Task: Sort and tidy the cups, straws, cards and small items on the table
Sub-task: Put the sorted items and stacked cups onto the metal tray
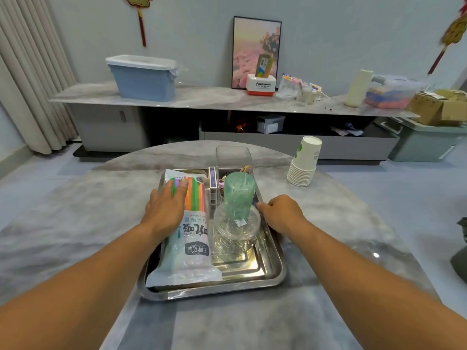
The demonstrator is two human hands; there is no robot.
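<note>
- A steel tray point(274, 271) sits in the middle of the grey marbled tabletop point(75, 236), close to the person.
- A pack of coloured straws point(188, 238) lies lengthwise along the tray's left side, its near end reaching the tray's front rim.
- To the right of the pack, a green cup point(238, 197) stands upside down on a clear round lidded jar point(236, 232) in the tray.
- A small card box point(213, 184) stands on edge between the straws and the green cup, at the tray's far end.
- A clear plastic container point(233, 154) stands at the far edge of the tray; small items behind the cup are too hidden to identify.
- The left hand point(165, 207) lies flat on the far end of the straw pack, fingers straight and pressed down.
- The right hand point(281, 213) has curled fingers at the tray's right rim, just beside the jar; they seem to grip the rim.
- A stack of white paper cups point(304, 161) stands upside down on the tabletop, well apart from the tray to its far right.
- Beyond the tabletop runs a low cabinet point(202, 97) carrying a blue lidded bin point(142, 77) and a framed picture point(256, 51).
</note>
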